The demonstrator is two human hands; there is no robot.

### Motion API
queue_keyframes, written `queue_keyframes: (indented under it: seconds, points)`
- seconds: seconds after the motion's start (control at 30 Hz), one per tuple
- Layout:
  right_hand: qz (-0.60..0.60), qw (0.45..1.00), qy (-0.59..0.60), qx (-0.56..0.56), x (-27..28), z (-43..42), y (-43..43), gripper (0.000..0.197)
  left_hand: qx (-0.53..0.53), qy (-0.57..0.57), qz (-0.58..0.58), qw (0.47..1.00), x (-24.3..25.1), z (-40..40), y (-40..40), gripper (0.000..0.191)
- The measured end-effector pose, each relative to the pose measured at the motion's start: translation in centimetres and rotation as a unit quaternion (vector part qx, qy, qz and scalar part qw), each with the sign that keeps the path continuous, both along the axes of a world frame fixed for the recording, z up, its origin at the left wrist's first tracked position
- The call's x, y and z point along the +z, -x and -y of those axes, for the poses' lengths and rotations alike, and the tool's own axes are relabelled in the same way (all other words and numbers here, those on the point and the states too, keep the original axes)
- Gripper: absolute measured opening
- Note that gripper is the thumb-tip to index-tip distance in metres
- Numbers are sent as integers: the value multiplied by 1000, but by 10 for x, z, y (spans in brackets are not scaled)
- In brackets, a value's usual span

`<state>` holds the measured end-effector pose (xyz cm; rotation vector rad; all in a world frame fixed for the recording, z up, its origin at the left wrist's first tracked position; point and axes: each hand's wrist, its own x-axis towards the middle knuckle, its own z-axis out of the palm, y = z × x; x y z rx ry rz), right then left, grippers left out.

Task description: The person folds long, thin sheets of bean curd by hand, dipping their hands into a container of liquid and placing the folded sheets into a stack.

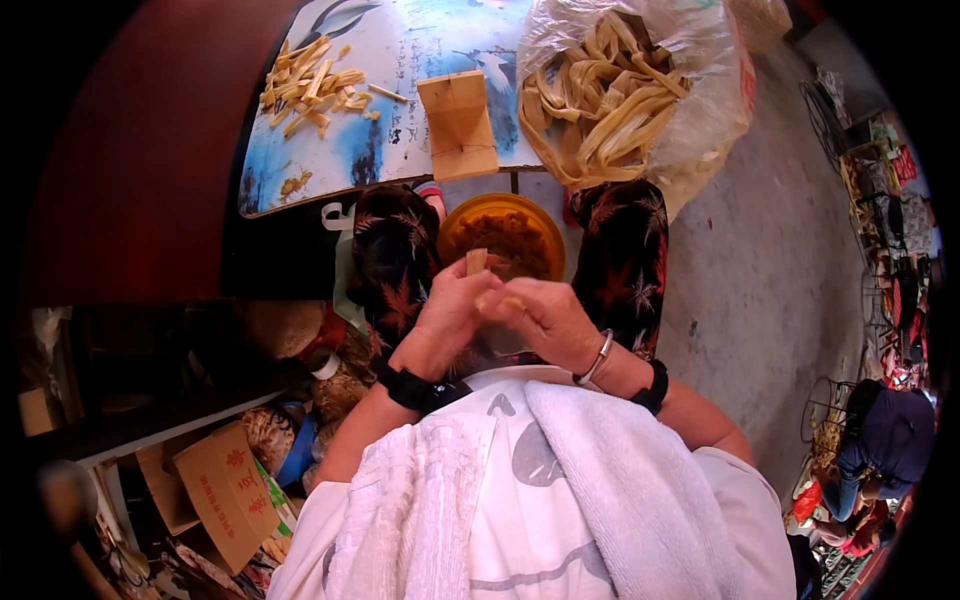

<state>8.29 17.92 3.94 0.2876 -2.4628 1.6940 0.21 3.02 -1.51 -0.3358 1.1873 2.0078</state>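
Note:
My left hand (452, 302) pinches a short, flat tan strip (476, 260), whose end stands up past the thumb. Close against it, my right hand (553, 315) has its fingers bent at the left fingertips. Motion blurs those fingers, and I cannot tell whether they grip part of the strip. Below both hands, between the knees, a yellow bowl (555, 238) holds many tan-brown pieces (506, 229). An angled wooden piece (459, 124) sits at the near edge of the low table (390, 161). Long tan strips (600, 97) lie coiled in a clear plastic bag (701, 124) at the table's right.
Short cut tan strips (311, 86) are heaped on the table's left. A dark red surface (142, 150) rises beyond it. At lower left stand an open cardboard box (225, 487) and bagged goods. Bare concrete floor (750, 262) stretches right, where another person (889, 442) bends over.

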Motion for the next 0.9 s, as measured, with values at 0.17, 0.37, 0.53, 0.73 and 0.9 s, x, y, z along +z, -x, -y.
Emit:
queue_keyframes:
  seconds: [0.17,0.37,0.53,0.73,0.9]
  points:
    - [-93,977,-148,-125,-16,-13,12,17,-277,366,-497,736,16,7,5,18]
    - [188,963,138,-138,-54,-13,26,17,-216,425,-706,524,38,8,2,36]
    - [304,915,211,-160,-39,0,29,22,-162,433,-725,511,37,6,-4,37]
    - [117,989,40,-84,-30,-4,25,19,-178,458,-660,569,37,6,-1,32]
    - [104,989,61,-91,-53,-7,27,21,-144,310,-607,717,37,6,-1,33]
